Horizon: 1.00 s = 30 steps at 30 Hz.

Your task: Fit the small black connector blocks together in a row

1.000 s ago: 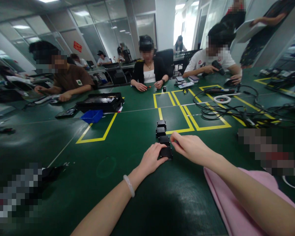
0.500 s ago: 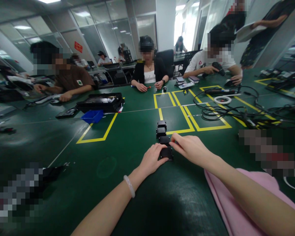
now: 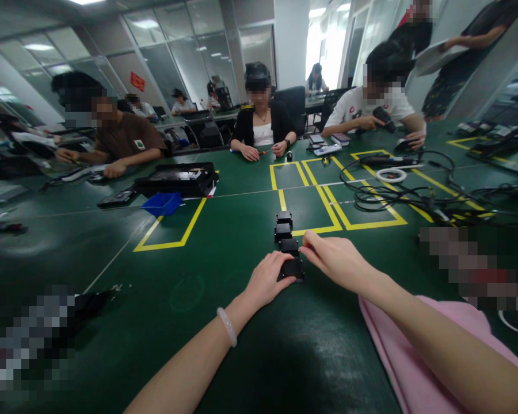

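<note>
Several small black blocks with little pins at their sides stand in a row on the green table (image 3: 224, 356). My left hand (image 3: 265, 279) grips the nearest black block (image 3: 292, 269) between thumb and fingers, keeping it on the tabletop. Just right of the second block (image 3: 289, 246) is my right hand (image 3: 332, 259), its fingers curled into a pinch; anything in that pinch is too small or hidden to make out. Farther along the row are a third block (image 3: 283, 231) and the farthest one (image 3: 284, 217), touched by neither hand.
Pink cloth (image 3: 440, 356) lies under my right forearm. Yellow tape outlines (image 3: 315, 229) mark the table beyond the blocks. Black cables (image 3: 384, 198) sprawl at the right. A blue bin (image 3: 162, 203) and a black case (image 3: 176, 179) stand left. Co-workers sit across the table.
My right hand has shifted very slightly to the right, away from the row. My left hand and the blocks stay in place.
</note>
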Motion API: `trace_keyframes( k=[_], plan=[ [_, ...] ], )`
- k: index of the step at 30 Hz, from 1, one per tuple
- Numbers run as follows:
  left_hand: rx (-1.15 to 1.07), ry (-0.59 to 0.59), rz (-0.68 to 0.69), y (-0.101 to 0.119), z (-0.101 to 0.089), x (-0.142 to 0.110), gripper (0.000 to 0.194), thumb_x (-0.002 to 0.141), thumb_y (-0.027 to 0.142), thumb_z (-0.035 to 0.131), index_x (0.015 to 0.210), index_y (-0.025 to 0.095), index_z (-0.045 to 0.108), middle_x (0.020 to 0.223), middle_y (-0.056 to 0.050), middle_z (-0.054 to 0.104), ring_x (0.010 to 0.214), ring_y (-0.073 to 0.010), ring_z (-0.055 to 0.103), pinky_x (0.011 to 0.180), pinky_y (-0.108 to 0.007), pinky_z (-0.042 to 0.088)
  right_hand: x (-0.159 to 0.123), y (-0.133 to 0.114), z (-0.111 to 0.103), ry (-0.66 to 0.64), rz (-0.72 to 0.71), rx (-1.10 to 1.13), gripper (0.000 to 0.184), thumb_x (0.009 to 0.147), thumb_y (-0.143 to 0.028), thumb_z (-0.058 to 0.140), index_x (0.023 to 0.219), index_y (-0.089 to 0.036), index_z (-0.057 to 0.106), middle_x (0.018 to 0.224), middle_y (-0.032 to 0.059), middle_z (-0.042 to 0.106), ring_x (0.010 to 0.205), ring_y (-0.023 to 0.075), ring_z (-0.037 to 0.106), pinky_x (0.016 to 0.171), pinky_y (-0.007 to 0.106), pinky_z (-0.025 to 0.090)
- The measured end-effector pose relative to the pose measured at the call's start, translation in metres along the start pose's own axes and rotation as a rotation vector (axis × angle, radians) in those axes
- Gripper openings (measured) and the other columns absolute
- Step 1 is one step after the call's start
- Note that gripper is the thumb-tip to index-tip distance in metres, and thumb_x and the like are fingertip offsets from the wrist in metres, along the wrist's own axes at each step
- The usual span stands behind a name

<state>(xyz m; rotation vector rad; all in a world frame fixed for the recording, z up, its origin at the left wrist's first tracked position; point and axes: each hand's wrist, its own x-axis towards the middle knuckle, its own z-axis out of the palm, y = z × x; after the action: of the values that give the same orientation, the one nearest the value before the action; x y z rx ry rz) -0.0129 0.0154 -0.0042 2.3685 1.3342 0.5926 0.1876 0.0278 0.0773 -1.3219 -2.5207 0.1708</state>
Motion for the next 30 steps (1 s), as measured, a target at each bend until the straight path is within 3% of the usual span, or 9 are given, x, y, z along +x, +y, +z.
trace_keyframes(
  k=[8, 14, 20, 26, 30],
  plan=[
    [-0.001, 0.003, 0.004, 0.0002, -0.0005, -0.0004, 0.038, 0.083, 0.031, 0.064, 0.116, 0.024, 0.048, 0.112, -0.005, 0.054, 0.102, -0.0237, 0.051, 0.086, -0.036, 0.044, -0.0015, 0.0015, -0.0051, -0.02, -0.021, 0.024, 0.005, 0.092, -0.024, 0.041, 0.094, -0.021, 0.045, 0.076, -0.0008, 0.063, 0.062, 0.0142, 0.057, 0.054, 0.024, 0.027],
    [0.012, -0.003, 0.02, 0.0002, -0.0001, -0.0007, 0.041, 0.085, 0.031, 0.062, 0.122, 0.026, 0.045, 0.115, -0.004, 0.053, 0.104, -0.0236, 0.05, 0.09, -0.038, 0.044, 0.0005, -0.0002, -0.0034, -0.016, -0.008, -0.007, 0.015, 0.095, -0.032, 0.039, 0.09, -0.021, 0.047, 0.073, -0.0001, 0.063, 0.062, 0.0152, 0.058, 0.053, 0.024, 0.025],
    [0.059, -0.019, 0.025, 0.0022, -0.0017, -0.0005, 0.047, 0.086, 0.031, 0.061, 0.128, 0.029, 0.042, 0.111, -0.003, 0.052, 0.101, -0.0222, 0.051, 0.088, -0.037, 0.045, -0.0014, -0.0001, -0.0055, -0.035, -0.031, 0.031, 0.009, 0.093, -0.024, 0.04, 0.098, -0.021, 0.046, 0.077, -0.0001, 0.064, 0.063, 0.0144, 0.059, 0.054, 0.024, 0.027],
    [0.103, -0.026, 0.036, 0.0035, -0.0026, -0.0002, 0.045, 0.085, 0.031, 0.061, 0.127, 0.028, 0.043, 0.111, -0.004, 0.053, 0.1, -0.0224, 0.05, 0.087, -0.036, 0.045, -0.0003, -0.0003, -0.0038, -0.026, -0.021, 0.01, 0.017, 0.096, -0.034, 0.037, 0.092, -0.021, 0.048, 0.073, -0.0005, 0.063, 0.063, 0.0155, 0.059, 0.054, 0.024, 0.026],
    [0.13, -0.025, 0.042, 0.0046, -0.0031, -0.0007, 0.047, 0.087, 0.033, 0.06, 0.129, 0.028, 0.041, 0.112, -0.004, 0.052, 0.1, -0.0226, 0.05, 0.087, -0.037, 0.044, -0.0001, 0.0005, -0.0031, -0.033, -0.013, 0.018, 0.012, 0.095, -0.029, 0.038, 0.096, -0.021, 0.047, 0.075, -0.0004, 0.064, 0.062, 0.0149, 0.059, 0.053, 0.023, 0.026]
  ],
)
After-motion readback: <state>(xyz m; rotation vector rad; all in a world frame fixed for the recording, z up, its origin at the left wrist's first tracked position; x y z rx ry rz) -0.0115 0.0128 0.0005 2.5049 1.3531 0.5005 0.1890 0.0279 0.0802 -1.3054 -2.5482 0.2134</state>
